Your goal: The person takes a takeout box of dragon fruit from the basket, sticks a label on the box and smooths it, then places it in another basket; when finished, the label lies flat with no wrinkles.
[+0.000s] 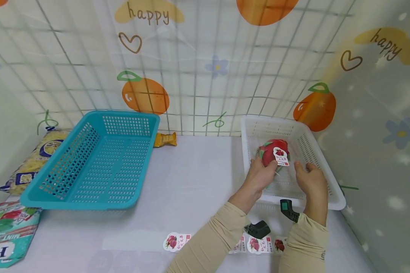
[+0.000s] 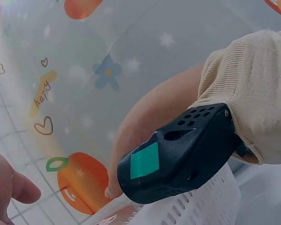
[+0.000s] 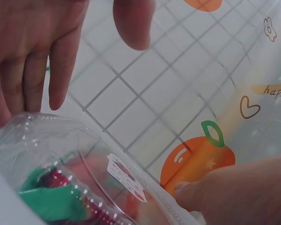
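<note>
A red dragon fruit (image 1: 271, 151) with green tips lies in a clear plastic bag (image 3: 84, 178) inside the white basket (image 1: 331, 182) at the right. A white fruit label (image 1: 281, 156) sticks to the bag. My left hand (image 1: 259, 176) grips the bag at the fruit's near left side. My right hand (image 1: 311, 180) hovers just right of it, with its fingers (image 3: 33, 61) straight and thumb apart above the bag, holding nothing. In the left wrist view, the black camera (image 2: 182, 150) on my right wrist fills the middle, above the basket wall (image 2: 210, 201).
An empty turquoise basket (image 1: 95, 159) stands at the left. A yellow snack packet (image 1: 164, 139) lies behind it, a noodle bag (image 1: 37, 159) and a mint bag (image 1: 7, 235) beside it. Fruit stickers (image 1: 175, 241) lie along the near table edge. Patterned walls close the back and right.
</note>
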Demonstrator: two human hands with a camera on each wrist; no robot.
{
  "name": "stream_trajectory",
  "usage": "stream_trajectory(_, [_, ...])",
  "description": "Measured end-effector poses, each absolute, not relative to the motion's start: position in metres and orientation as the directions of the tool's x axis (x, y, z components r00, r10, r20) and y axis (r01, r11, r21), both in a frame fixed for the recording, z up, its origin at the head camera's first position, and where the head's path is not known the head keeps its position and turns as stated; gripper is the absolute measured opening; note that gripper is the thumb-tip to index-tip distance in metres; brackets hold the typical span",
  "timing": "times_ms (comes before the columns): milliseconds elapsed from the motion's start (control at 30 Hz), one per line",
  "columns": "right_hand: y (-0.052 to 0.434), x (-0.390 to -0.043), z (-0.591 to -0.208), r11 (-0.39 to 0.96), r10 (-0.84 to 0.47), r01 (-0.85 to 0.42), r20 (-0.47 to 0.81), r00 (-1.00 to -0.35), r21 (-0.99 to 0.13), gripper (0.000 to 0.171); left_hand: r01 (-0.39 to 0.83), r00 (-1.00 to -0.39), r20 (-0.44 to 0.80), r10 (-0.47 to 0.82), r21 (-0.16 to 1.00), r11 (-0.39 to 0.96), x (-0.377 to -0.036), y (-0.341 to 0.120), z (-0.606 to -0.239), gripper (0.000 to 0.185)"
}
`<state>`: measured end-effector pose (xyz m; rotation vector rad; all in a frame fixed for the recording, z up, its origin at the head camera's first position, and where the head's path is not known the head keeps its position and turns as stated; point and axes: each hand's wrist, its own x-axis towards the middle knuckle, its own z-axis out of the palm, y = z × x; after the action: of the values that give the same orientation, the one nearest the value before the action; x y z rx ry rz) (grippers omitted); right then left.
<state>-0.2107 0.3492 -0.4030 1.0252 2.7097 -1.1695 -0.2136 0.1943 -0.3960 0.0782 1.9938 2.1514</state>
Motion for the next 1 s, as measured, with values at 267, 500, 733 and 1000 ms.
stream_trajectory(267, [0.3482, -0.2109, -0.4029, 0.502, 0.566, 0.572, -0.254, -0.784, -0.648, 0.074, -0.107, -0.976, -0.085, 0.203, 0.989, -0.099, -0.2131, 0.1935, -0.397, 0.047])
stream_trajectory(500, [0.3482, -0.2106, -0.4035, 0.498, 0.566, 0.574, -0.258, -0.783, -0.65, 0.074, -0.107, -0.977, -0.088, 0.195, 0.99, -0.088, -0.2131, 0.1937, -0.3965, 0.048])
stream_trajectory(733, [0.3487, -0.2117, -0.4038, 0.501, 0.573, 0.578, -0.253, -0.78, -0.644, 0.074, -0.111, -0.974, -0.085, 0.211, 0.987, -0.114, -0.213, 0.1934, -0.3965, 0.046])
stream_trajectory(1000, [0.3494, -0.2117, -0.403, 0.512, 0.569, 0.577, -0.253, -0.783, -0.636, 0.075, -0.099, -0.974, -0.071, 0.216, 0.988, -0.121, -0.2142, 0.1934, -0.3971, 0.045])
